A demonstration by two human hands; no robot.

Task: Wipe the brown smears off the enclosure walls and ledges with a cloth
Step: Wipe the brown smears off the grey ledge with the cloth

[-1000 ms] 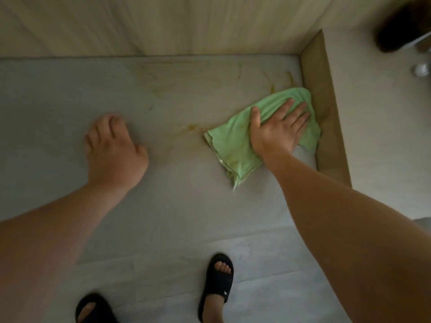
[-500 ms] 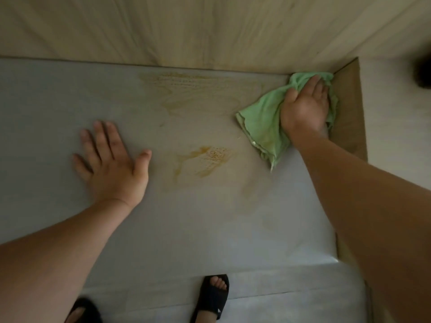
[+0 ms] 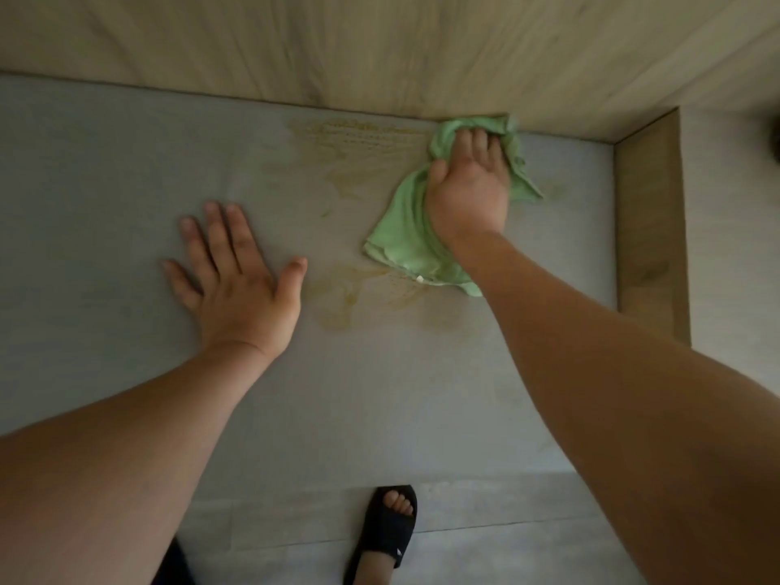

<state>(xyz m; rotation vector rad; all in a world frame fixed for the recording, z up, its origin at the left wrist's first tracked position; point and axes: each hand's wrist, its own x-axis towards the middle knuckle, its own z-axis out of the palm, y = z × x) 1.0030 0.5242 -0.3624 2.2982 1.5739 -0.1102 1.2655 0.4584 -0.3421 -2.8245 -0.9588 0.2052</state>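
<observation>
Right hand point(image 3: 466, 192) presses flat on one green cloth point(image 3: 405, 242) at the far edge of the ledge point(image 3: 105, 204), against the back wall point(image 3: 295, 44); its fingertips are buried in folds. Left hand point(image 3: 236, 285) lies spread flat to the left. Brown smears counted: two, a far smear point(image 3: 358, 141) and a near smear point(image 3: 350, 297). One sandal point(image 3: 386, 529) shows; a dark shape at the bottom edge is cut off.

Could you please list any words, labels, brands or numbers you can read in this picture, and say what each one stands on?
There is no readable text anywhere in the picture.
On the black sandal: a small white mark near its lower edge, too small to read.
On the green cloth: a tiny white speck at its near edge, perhaps a tag, with nothing legible on it.
</observation>
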